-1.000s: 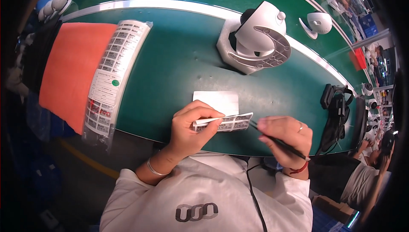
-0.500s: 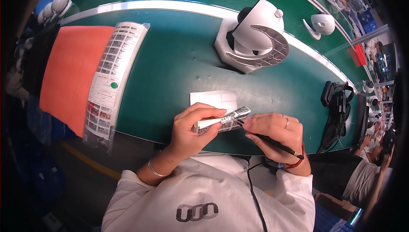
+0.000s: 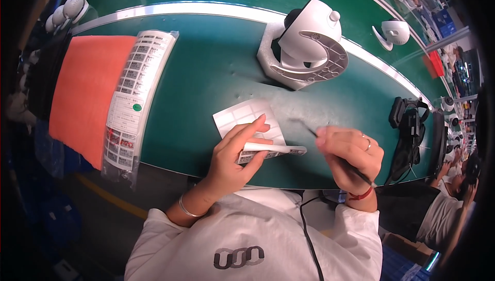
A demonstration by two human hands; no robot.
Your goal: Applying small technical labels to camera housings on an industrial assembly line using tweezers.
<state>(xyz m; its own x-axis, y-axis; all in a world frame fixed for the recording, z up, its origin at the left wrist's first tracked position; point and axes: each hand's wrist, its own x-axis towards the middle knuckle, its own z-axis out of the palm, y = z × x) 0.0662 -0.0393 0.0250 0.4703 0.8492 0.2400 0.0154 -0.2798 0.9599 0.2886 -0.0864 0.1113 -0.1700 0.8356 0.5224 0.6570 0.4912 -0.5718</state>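
The left hand (image 3: 234, 154) pinched a label strip (image 3: 273, 150) just above the green bench (image 3: 206, 85), over a white label sheet (image 3: 247, 118), while the right hand (image 3: 348, 152) gripped thin tweezers (image 3: 309, 130) pointed at it. Held by one end, the strip could have sagged or curled, and a label might have stuck crooked to the tips.

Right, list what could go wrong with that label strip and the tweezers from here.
1. The left hand pinches the label strip in mid-air, bent; it could crease or labels lift early.
2. The right hand holds thin dark tweezers whose tip is off the strip; a jab might scratch or tear a label.
3. The white backing sheet lies loose under the hands on the green table and could be swept aside.
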